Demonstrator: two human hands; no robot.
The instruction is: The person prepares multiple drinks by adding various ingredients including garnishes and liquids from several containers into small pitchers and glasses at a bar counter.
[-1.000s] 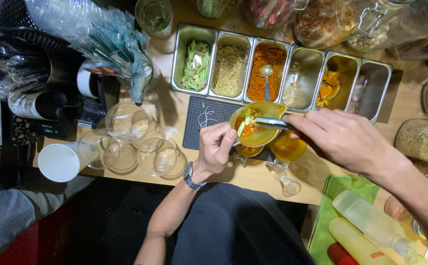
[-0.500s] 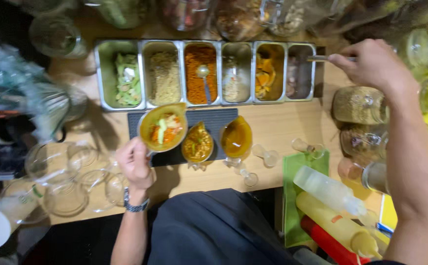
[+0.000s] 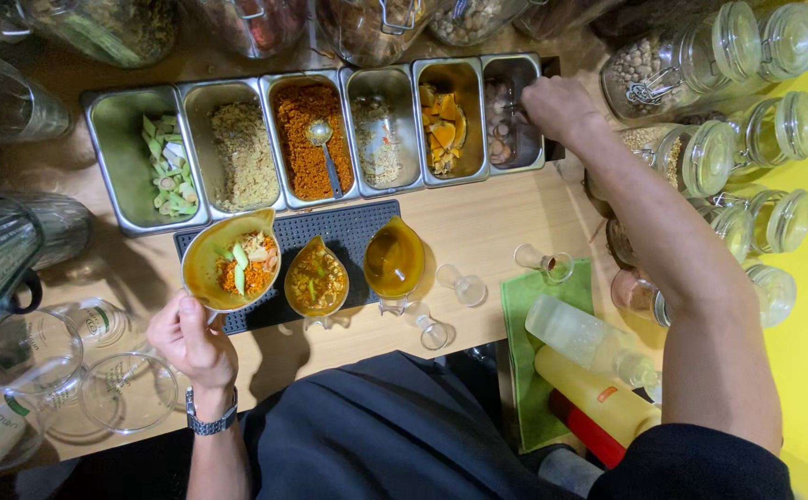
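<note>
My left hand grips a yellow funnel-shaped glass filled with orange flakes and green stalk pieces, held at the left end of a black bar mat. Two more yellow glasses stand on that mat. My right hand reaches over the rightmost compartment of a row of steel trays, fingers curled down among small brown pieces. Whether it holds anything there is hidden. A spoon lies in the orange-filled compartment.
Clip-top glass jars crowd the right side and the back. Squeeze bottles lie on a green cloth at the front right. Small clear glasses stand beside the mat. Glass cups cluster at the left.
My right hand moved from above the held glass out to the rightmost tray compartment; a thin metal tool it carried is no longer visible. My left hand kept hold of the yellow glass.
</note>
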